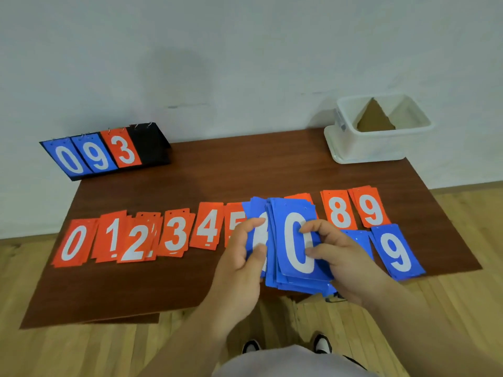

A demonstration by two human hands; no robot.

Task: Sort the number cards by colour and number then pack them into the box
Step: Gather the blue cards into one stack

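Right hand (343, 262): thumb and fingers curl round the blue stack (296, 240), gripping its right edge; the top card reads "0".
Left hand (242, 257): thumb and fingers pinch a blue card (257, 213) fanned off the stack's left side; its white digit is mostly hidden by the thumb.
Blue pile (396, 253): flat on the table (245, 172), just right of the right fingers, reading "9".
Red row (175, 234): piles "0", "1", "2", "3", "4", "5" lie left of the left fingers; "8" and "9" lie beyond the right fingers.
Flip scoreboard (106, 152): far left, showing blue "0", blue "9", red "3".
Box (378, 145): white, far right, well beyond the right fingers, with a cardboard piece (374, 118) inside.
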